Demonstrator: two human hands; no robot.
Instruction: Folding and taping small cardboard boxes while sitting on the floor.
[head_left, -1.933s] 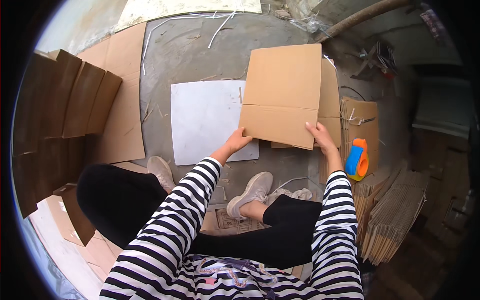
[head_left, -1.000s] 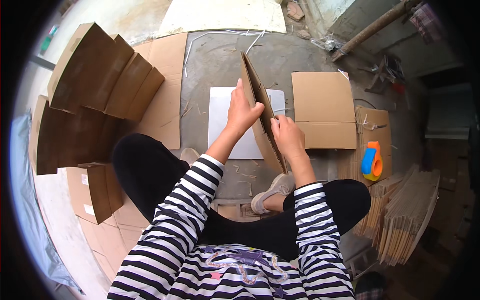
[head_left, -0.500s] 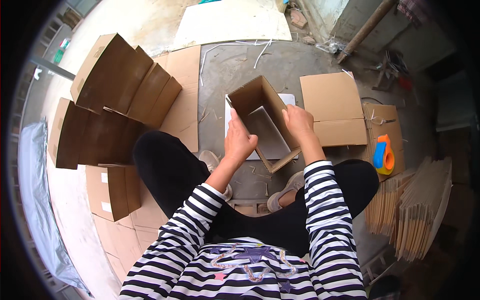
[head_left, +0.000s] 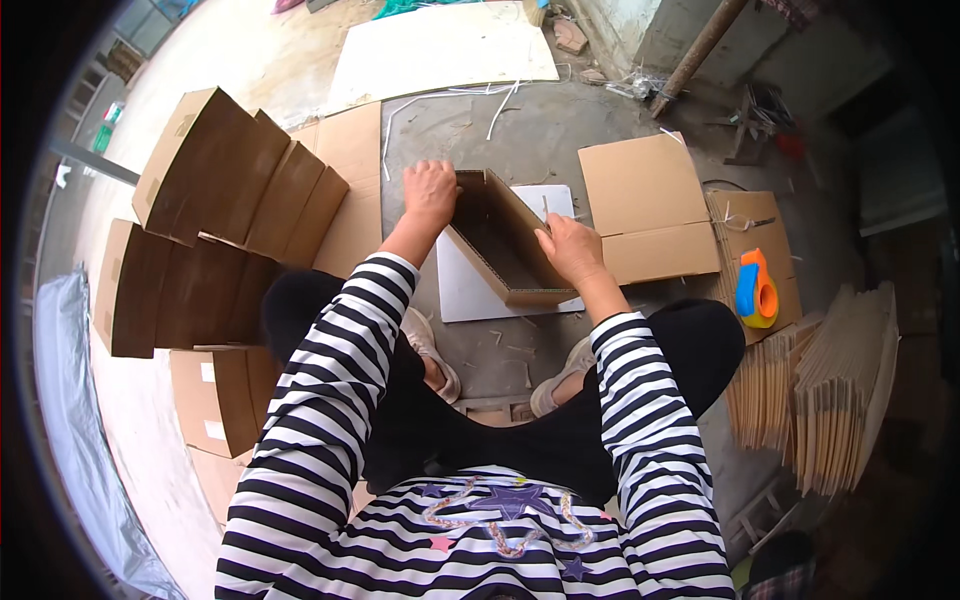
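Note:
An open-topped cardboard box (head_left: 518,243) stands between my knees, its outline squeezed into a narrow slanted shape. My left hand (head_left: 430,192) is closed over its far-left edge, the fingertips hidden behind the wall. On the right edge, my right hand (head_left: 574,250) pinches the top of the board. Beneath the box lies a white sheet (head_left: 462,287), partly covered by it. The box's inside is dark, so its bottom cannot be made out.
Made-up boxes (head_left: 205,165) are stacked on my left. To the right lie flat cardboard (head_left: 640,190), an orange and blue tape dispenser (head_left: 757,290) and a bundle of folded cartons (head_left: 845,385). A pale board (head_left: 445,50) and white straps (head_left: 440,97) lie beyond.
My left hand has moved from the near-left wall to the far-left edge, and its grip has changed. The box has turned and become narrower, its floor no longer showing.

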